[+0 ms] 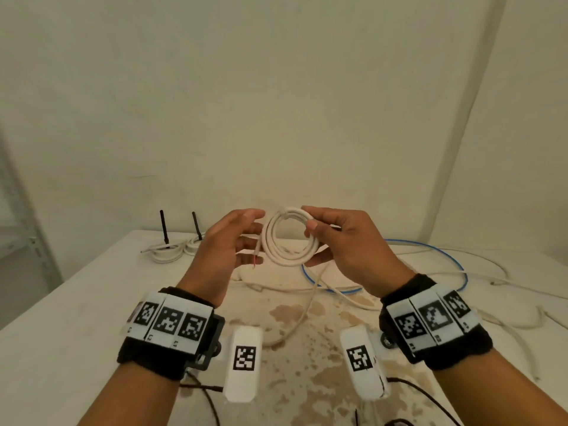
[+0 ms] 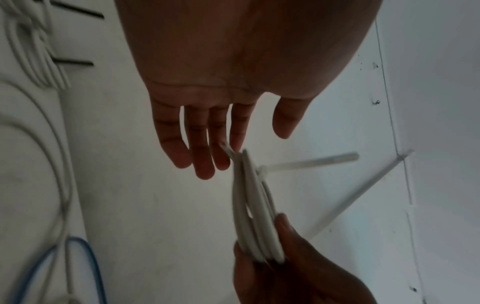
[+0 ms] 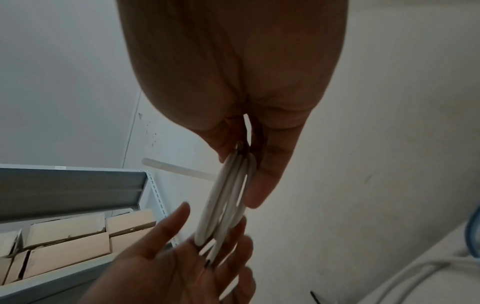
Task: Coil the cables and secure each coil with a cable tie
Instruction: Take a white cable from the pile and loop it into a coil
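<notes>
A: Cable coil (image 1: 287, 238), white, a few round loops, held up above the table (image 1: 76, 302) between both hands, roughly centre of the scene. Start from the left?

B: Far left on the table, near the wall: two finished white coils (image 1: 172, 250) lying flat, each with a black cable tie (image 1: 163, 227) standing up out of it. In the right wrist view a grey metal shelf (image 3: 72, 185) with cardboard boxes (image 3: 67, 248) stands off past the left hand.

A: Left hand (image 1: 226, 250)?

B: Fingers straight and a little spread, thumb up, palm turned toward the coil. Nothing gripped. The fingertips (image 2: 221, 162) sit just at the left edge of the loops; the cut end of the cable with a red core showing (image 1: 254, 263) hangs down by them. Whether they actually touch, I cannot tell.

A: And the right hand (image 1: 344, 241)?

B: It has the coil. Thumb across the front of the loops, fingers behind, pinching the right side of the bundle. The wrist views show the loops edge-on, pressed together in that pinch, with a pale strip (image 2: 311, 162) sticking out sideways from the top of the coil.

A: Further right?

B: A loose white cable (image 1: 307, 309) drops from the coil to the table, which is stained brown there. Beyond it, a blue cable (image 1: 442, 256) in a wide loop and more loose white cable (image 1: 491, 269) trailing to the right edge.
</notes>
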